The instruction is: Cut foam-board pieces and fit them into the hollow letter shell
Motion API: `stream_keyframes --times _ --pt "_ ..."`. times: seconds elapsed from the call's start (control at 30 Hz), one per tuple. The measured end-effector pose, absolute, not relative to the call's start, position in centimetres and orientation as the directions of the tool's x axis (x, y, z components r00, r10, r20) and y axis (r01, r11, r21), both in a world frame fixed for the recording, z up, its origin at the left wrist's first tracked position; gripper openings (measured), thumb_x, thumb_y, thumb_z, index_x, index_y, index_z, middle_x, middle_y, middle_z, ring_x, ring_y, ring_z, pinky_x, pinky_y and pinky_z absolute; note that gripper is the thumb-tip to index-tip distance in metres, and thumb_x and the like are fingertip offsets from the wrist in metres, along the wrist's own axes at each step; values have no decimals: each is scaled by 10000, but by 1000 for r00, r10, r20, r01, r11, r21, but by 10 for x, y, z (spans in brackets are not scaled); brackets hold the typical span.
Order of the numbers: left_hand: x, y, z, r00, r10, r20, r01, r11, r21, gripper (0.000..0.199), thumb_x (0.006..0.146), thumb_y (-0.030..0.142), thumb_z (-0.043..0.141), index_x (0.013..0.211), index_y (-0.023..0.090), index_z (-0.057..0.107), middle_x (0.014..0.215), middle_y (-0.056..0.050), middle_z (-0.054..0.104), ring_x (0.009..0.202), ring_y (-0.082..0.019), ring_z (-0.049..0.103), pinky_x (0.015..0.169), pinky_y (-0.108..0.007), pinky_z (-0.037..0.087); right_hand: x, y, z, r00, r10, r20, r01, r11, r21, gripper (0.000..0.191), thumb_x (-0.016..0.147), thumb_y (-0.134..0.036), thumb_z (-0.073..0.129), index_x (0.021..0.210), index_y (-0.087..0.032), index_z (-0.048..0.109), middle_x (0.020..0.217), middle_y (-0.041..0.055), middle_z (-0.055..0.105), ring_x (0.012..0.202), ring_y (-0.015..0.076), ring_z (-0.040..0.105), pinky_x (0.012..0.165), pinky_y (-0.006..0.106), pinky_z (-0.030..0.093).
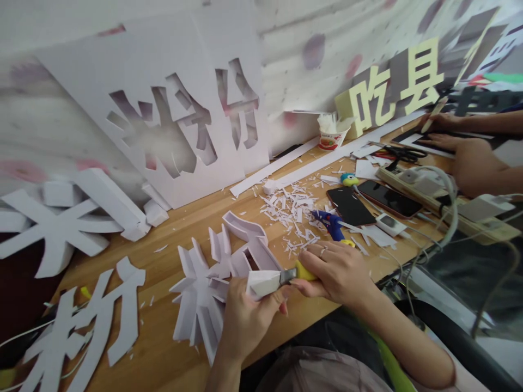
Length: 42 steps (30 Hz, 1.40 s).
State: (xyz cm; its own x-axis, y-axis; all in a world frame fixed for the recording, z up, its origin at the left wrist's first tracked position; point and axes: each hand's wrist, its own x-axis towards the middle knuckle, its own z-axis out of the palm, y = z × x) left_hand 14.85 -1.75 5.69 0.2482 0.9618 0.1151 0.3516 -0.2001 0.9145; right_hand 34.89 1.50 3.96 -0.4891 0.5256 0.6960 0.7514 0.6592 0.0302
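Note:
My right hand [333, 269] is closed around the yellow handle of a cutter knife [288, 276], its metal end pointing left. The metal end meets a small white foam piece [261, 283], which my left hand [249, 313] pinches between thumb and fingers. Just beyond my left hand, a hollow white foam letter [200, 288] with raised walls lies on the wooden table [159, 288]. My left fingers partly hide its right side. Many thin white offcuts [292, 209] are scattered beyond my right hand, beside a blue hot-glue gun [330, 223].
More white foam letters [57, 223] lie at left. A foam sheet with cut-out characters [220, 32] leans on the back wall. Two phones [351, 207], scissors [402, 154], power strips [392, 179], cables and a paper tub [332, 136] occupy the right. A co-worker's hands [439, 130] work there.

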Motion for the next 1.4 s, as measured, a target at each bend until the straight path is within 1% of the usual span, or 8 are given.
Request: stream_keyframes --times 0.13,0.47,0.67,0.8,0.9,1.1,1.2,1.4 --pt "144 -14 69 305 952 -31 351 -83 933 463 873 396 660 459 199 601 460 13 600 474 -112 561 517 -208 427 349 17 45 -515 529 675 747 663 50 621 1059 -552 287 649 -198 590 553 -5 546 519 127 477 540 306 294" --pt "132 -12 81 310 927 -211 356 93 930 381 827 451 696 555 186 662 464 -1 636 466 -132 573 511 -229 445 340 19 49 -525 489 697 722 689 61 625 1062 -546 257 626 -205 548 543 -10 534 493 115 434 531 303 263" --pt "125 -32 90 466 729 -501 490 259 833 315 737 408 768 523 194 680 457 32 620 447 -99 539 490 -199 427 358 34 51 -365 586 723 846 533 -6 606 1056 -561 299 624 -207 533 463 -19 487 433 107 408 497 276 235" --pt "123 -28 80 356 780 -515 383 381 842 350 705 491 804 663 162 694 565 11 697 407 -55 461 407 -172 339 360 25 49 -235 638 733 822 533 -200 586 1060 -540 297 623 -206 501 456 -36 435 409 90 405 468 254 245" --pt "121 -16 80 388 772 -504 324 397 859 368 678 478 829 752 142 698 590 6 690 365 -40 417 364 -170 321 349 11 46 -357 658 663 719 647 -254 588 1056 -553 288 633 -205 504 486 -33 447 435 91 411 488 265 253" --pt "113 -9 98 376 778 -503 450 321 834 322 652 403 864 825 171 722 599 48 664 397 -51 473 386 -157 371 336 6 47 -543 627 559 614 750 -244 577 1042 -572 342 641 -199 524 533 -19 513 475 96 413 517 302 206" --pt "113 -9 105 378 791 -481 545 230 806 245 720 403 810 701 181 709 579 31 689 431 -74 519 400 -162 360 338 8 49 -561 617 552 619 755 -215 581 1043 -571 347 634 -198 522 518 -25 508 465 94 409 516 300 208" --pt "119 -4 110 426 823 -375 580 69 811 343 772 379 752 507 201 624 485 22 659 431 -98 532 451 -193 380 340 9 47 -560 619 551 657 737 -160 597 1034 -599 343 641 -197 544 508 -16 520 464 101 402 520 306 189"
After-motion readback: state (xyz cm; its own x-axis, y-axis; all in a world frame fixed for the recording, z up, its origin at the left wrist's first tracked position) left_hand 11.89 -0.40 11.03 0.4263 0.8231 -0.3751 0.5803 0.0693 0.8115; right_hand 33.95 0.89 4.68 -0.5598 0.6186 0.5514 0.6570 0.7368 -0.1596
